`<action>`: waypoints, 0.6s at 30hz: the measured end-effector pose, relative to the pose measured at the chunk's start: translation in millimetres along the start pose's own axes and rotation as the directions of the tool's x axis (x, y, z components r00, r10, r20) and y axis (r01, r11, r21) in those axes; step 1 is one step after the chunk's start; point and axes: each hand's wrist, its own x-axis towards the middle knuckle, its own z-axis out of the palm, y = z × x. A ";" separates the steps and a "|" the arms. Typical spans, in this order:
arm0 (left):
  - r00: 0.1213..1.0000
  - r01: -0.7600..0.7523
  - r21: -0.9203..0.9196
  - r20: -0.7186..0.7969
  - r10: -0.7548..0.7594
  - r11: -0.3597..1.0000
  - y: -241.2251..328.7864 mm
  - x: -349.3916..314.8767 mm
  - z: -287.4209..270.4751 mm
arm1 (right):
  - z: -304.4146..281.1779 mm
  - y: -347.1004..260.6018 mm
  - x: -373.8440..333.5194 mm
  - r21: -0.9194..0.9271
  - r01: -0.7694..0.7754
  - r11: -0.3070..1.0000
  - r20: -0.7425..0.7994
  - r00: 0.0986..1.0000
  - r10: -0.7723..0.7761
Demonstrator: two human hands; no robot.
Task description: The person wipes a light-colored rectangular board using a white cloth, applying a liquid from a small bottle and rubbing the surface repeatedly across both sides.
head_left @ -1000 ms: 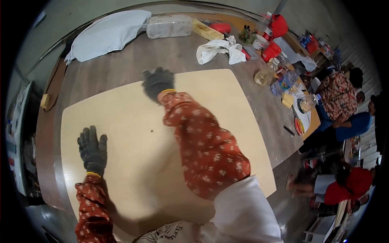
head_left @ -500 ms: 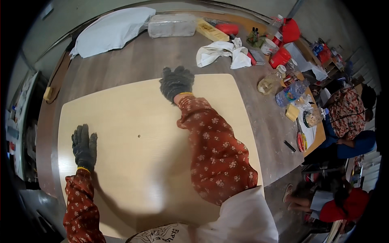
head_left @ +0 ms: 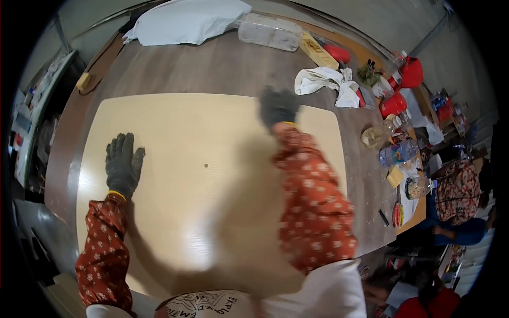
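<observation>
A large pale wood-grain board [head_left: 175,212] with rounded corners lies flat in front of me, with a small dark spot near its middle. My left hand [head_left: 123,165], in a dark grey knit glove with a yellow cuff edge, rests flat and open on the board's left part, fingers pointing away. At the far edge, toward the right corner, is my right hand [head_left: 279,106] in a matching glove. It is blurred by motion, so its fingers and any contact with the edge cannot be made out. Patterned rust-red sleeves cover both forearms.
Under the board is a brown wood-grain tabletop [head_left: 212,69]. Along its back lie a white cloth [head_left: 188,22], a clear-wrapped block [head_left: 269,33], a yellow bar-shaped pack [head_left: 319,50] and a crumpled white rag [head_left: 321,82]. Bottles [head_left: 398,152] and red containers [head_left: 393,104] crowd the right side; people sit beyond.
My right hand has moved rightward along the board's far edge. My left hand stays flat on the board's left part. The whole view has shifted, so the surroundings appear displaced.
</observation>
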 end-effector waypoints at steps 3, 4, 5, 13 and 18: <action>0.992 0.083 -0.023 0.093 -0.081 0.996 0.8 2.0 -8.0 | -3.1 -110.0 -9.3 0.130 0.071 0.989 -0.243 0.969 -0.038; 0.990 0.105 -0.049 0.097 -0.099 0.993 1.5 1.0 -8.6 | -2.2 -104.9 -7.4 0.135 0.161 0.978 -0.191 0.972 -0.134; 0.988 0.125 -0.076 0.100 -0.117 0.989 2.6 1.4 -8.6 | -2.3 -86.5 -2.3 0.142 0.248 0.958 -0.139 0.964 -0.229; 0.994 0.039 -0.094 -0.099 -0.048 0.995 -8.2 -5.7 16.8 | -33.6 40.1 -18.2 -0.168 -0.212 0.963 0.219 0.944 0.247; 0.986 -0.066 -0.293 -0.168 0.016 0.954 -1.6 -2.7 19.7 | -9.8 -66.9 3.8 -0.097 0.059 0.994 0.225 0.974 -0.036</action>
